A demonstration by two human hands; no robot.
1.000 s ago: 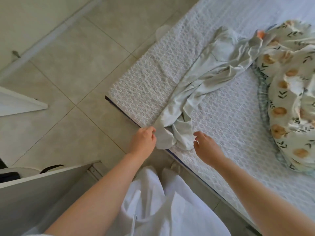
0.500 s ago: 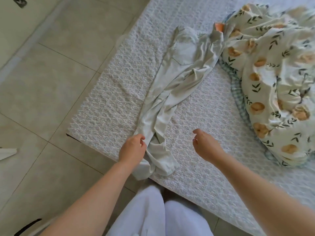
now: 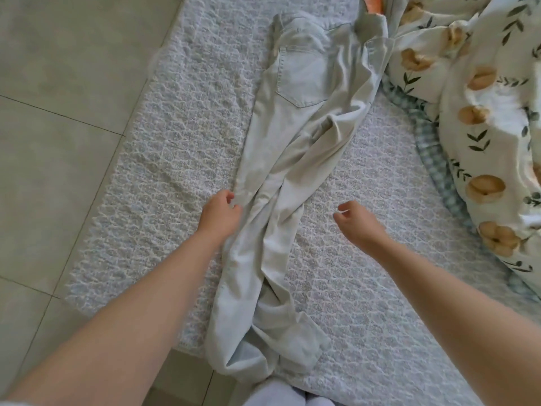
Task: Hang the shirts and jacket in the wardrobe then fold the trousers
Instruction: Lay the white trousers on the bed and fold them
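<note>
Pale blue-grey denim trousers (image 3: pixel 295 118) lie lengthwise on a white textured bedspread (image 3: pixel 175 171), waistband at the far end, back pocket (image 3: pixel 301 80) facing up. Legs run back toward the person, crumpled and partly twisted over each other. The hems (image 3: pixel 263 356) are bunched at the near edge of the bed, and a bit hangs over the edge.

The left hand (image 3: pixel 221 210) is at the left edge of the trousers, approx. midway along the legs. Its fingers are curled and pinch the fabric edge w/ the thumb. The forearm runs alongside the lower leg section and touches its left side.

The right hand (image 3: pixel 361 224) is on the other side of the trousers, clear of them, over bare bedspread. Its fingers are loosely curled w/ nothing in them. The trousers thus lie between the two hands, roughly level w/ both at knee height.

To the right is a cream duvet w/ orange flowers and green leaves (image 3: pixel 483 127), heaped up. Its near edge touches the waist end of the trousers. A green-white checked cloth (image 3: pixel 430 142) shows beneath it. Grey floor tiles (image 3: pixel 58 112) are on the left.
</note>
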